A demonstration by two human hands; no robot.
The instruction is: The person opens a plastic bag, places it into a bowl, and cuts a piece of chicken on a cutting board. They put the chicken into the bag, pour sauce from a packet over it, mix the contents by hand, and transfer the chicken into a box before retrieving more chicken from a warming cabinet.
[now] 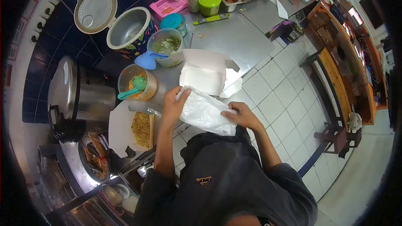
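Between my two hands is a white plastic bag, held in front of my body. My left hand pinches its upper left corner. At the bag's right end, my right hand grips the edge between thumb and fingers. Just beyond the bag, a white cardboard food box stands with its lid up on the metal counter, and its inside looks bare. To the left, another open box holds fried noodles. A tub with orange food and a teal spoon sits near my left hand.
A tub of green vegetables with a blue scoop, an open rice cooker and lidded jars line the counter. A large steel cooker stands left, above a wok. A wooden bench is at right.
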